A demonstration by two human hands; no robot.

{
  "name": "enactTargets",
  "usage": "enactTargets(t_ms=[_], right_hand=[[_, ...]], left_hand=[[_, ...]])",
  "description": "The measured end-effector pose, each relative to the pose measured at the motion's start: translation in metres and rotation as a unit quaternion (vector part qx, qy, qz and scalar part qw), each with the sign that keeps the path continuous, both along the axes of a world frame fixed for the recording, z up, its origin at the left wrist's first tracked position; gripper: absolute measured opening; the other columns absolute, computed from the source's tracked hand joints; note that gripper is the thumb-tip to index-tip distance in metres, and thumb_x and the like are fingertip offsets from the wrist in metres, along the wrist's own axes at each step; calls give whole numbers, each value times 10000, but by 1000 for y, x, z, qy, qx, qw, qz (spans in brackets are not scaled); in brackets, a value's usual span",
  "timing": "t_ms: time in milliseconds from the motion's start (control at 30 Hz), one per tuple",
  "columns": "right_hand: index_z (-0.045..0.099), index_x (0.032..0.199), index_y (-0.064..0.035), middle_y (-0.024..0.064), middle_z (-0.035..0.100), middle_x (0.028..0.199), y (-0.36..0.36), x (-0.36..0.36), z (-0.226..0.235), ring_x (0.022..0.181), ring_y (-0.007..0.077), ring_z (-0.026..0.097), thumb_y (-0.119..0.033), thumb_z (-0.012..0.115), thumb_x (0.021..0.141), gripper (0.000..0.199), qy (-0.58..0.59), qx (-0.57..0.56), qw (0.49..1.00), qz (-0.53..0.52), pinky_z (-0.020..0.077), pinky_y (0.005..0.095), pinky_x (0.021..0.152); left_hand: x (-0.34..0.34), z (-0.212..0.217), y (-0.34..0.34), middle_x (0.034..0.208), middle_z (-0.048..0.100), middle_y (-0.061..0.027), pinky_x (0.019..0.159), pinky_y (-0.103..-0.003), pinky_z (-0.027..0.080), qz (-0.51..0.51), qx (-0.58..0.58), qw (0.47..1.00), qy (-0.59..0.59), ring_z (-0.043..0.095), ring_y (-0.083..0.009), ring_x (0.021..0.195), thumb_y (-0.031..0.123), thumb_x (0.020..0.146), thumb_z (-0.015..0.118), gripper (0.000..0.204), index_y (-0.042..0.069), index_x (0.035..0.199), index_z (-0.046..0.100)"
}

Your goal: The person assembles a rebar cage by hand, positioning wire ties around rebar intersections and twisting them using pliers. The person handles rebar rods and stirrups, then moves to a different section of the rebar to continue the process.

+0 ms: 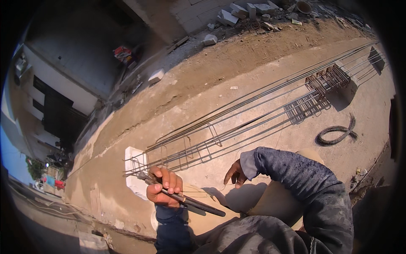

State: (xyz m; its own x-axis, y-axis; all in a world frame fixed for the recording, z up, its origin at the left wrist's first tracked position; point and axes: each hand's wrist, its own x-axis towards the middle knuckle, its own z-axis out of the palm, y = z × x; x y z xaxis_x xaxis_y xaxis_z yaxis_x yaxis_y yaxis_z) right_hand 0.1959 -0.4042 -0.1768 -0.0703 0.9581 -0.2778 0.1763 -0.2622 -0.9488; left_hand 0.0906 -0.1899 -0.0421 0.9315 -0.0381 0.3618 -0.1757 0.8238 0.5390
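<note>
My left hand (165, 186) is closed around a pair of pincers (203, 206), its dark handles slanting down to the right. The pincers' jaws (143, 175) are at the near left end of a long bundle of steel rebar (245, 127). That end rests over a white block (136, 186). Several bent wire stirrups (214, 134) hang round the bars near it. My right hand (236, 174) hangs to the right, below the bars, fingers downward and a little apart. Nothing is plainly visible in it. Thin wire (196, 192) shows between my hands.
A cluster of stirrups (327, 80) sits on the bars at the far right, above a block (344, 93). A coil of dark wire (336, 135) lies on the concrete ground. Broken blocks (228, 17) and rubble line the wall behind. My knee (279, 203) is close below my right hand.
</note>
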Motion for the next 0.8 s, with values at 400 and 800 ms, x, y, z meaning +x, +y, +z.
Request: enactTargets(t_ms=[400,800], right_hand=[[574,1022,-35,97,629,839,-7,-35,60,765,179,610,-91,488,891,167,-83,229,932,-267,481,277,691],[543,1003,-66,165,604,697,7,-59,75,612,325,607,-108,513,856,156,-234,203,884,-349,481,371,540]], left_hand=[[-1,-34,-43,1015,557,-207,927,-456,382,62,315,941,106,513,-314,1020,51,630,502,645,-62,1257,395],[-25,-42,-11,987,459,-115,809,-426,438,-77,167,935,304,499,-239,817,-21,533,466,958,190,1413,153]])
